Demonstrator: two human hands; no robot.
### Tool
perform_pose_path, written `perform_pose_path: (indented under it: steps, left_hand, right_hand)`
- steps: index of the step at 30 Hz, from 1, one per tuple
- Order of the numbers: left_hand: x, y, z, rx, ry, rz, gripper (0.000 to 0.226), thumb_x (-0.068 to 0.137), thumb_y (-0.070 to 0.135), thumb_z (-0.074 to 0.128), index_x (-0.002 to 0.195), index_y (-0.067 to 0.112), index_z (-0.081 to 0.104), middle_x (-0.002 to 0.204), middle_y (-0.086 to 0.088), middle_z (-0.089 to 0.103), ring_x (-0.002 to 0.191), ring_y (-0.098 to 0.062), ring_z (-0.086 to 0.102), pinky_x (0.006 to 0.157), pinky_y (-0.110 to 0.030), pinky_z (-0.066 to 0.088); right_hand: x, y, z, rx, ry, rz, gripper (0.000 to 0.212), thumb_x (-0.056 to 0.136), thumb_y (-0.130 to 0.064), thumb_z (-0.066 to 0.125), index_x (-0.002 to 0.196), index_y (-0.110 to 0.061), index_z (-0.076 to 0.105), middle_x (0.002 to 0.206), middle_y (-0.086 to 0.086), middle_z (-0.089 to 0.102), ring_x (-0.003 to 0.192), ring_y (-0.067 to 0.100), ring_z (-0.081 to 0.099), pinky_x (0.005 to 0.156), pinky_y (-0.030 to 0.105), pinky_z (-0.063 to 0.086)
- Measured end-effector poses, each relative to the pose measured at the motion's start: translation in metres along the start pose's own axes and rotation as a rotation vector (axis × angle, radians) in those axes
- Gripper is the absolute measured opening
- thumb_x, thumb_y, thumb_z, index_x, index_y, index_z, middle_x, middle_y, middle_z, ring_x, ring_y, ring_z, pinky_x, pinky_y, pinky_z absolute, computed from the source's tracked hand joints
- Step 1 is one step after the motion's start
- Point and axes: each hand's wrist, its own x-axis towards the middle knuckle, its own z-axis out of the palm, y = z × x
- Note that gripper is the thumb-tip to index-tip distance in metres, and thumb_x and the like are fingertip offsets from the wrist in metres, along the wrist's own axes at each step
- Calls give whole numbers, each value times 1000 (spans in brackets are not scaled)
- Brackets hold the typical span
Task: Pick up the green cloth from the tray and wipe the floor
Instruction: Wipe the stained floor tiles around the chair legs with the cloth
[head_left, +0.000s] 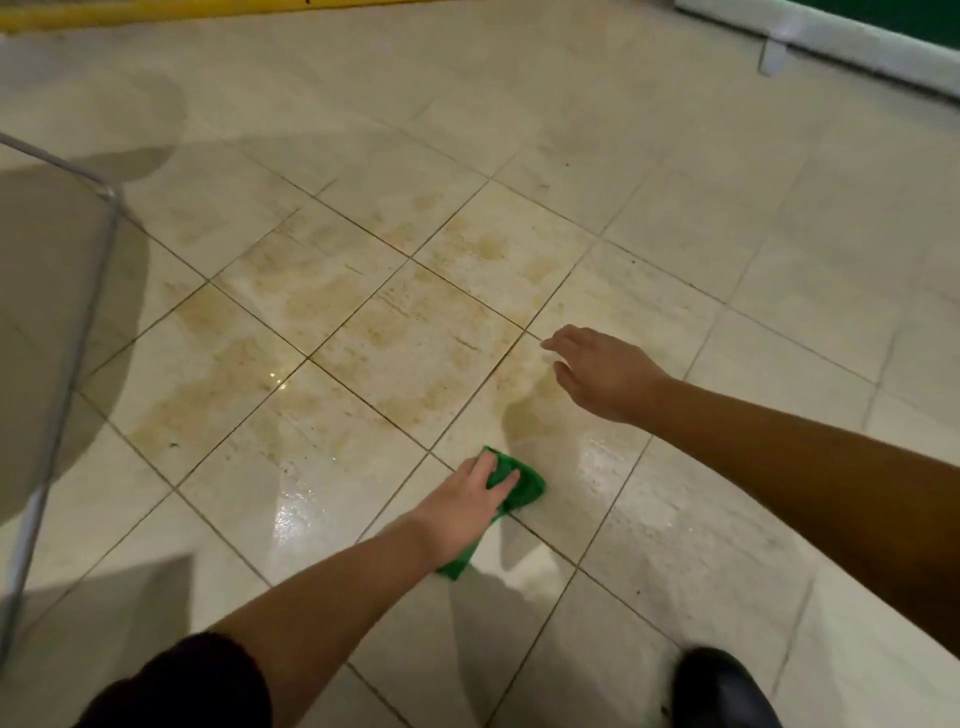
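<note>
Closest in, a dark shoe (724, 691) stands at the bottom right, and dark fabric (176, 686) covers the base of the left arm at the bottom left; whether that is a sleeve or a knee I cannot tell. Beige floor (727, 208) tiles fill the view, their dark grout lines running diagonally. A wide brownish stain (389, 322) spreads over several tiles in the middle, and the tiles nearer the person shine wet. A grey metal frame (78, 338) slants down the left edge, with a greyish panel inside it. A white skirting (831, 41) crosses the top right corner under a dark green wall, and a yellow strip (156, 10) runs along the top left. The right hand (597, 374) hangs over the near edge of the stain, fingers loosely spread and a little bent, holding nothing; whether it touches the floor I cannot tell. The left hand (467, 504) lies palm down, its fingers straight and pressing the cloth (522, 486) flat to the floor. This green, bunched cloth lies on a wet tile near a grout crossing, just short of the stain. Its long axis follows the hand, from near left to far right: the far end pokes out past the fingertips, and the near end shows under the wrist.
</note>
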Motion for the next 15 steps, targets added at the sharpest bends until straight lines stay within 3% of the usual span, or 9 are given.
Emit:
perform_pose_path:
  steps: [3,6,11,13,15]
  left_hand:
    - [29,24,-1,-21,147,-136,57,95,6,39,146,17,15,144,-16,22,128,-34,29,107,-39,30]
    - [59,11,2,142,308,-198,61,95,7,37,146,12,5,142,-20,23,123,-31,33,103,-36,32]
    - [48,-12,-15,5,521,-543,53,97,11,36,145,14,15,141,-15,25,124,-28,31,108,-36,29]
    - [33,-7,-5,-113,531,-578,49,97,14,37,144,14,22,138,-14,28,120,-23,34,107,-33,32]
    - [23,5,6,-215,502,-501,44,97,17,38,140,14,30,133,-11,33,112,-18,38,100,-28,37]
  right_hand:
    - [19,18,10,133,46,61,39,97,-22,32,135,-12,37,139,5,40,125,21,41,97,36,39]
    - [33,34,11,183,92,47,39,97,-21,33,134,-11,40,137,7,42,124,22,42,97,36,40]
    - [43,59,1,243,197,29,37,96,-19,35,131,-9,43,134,9,46,120,23,45,97,38,42]
    - [43,69,4,280,221,47,36,96,-18,36,130,-7,43,133,10,46,121,23,45,98,39,41]
    - [40,79,13,295,229,53,36,96,-17,36,130,-7,44,132,11,47,121,24,45,99,39,40]
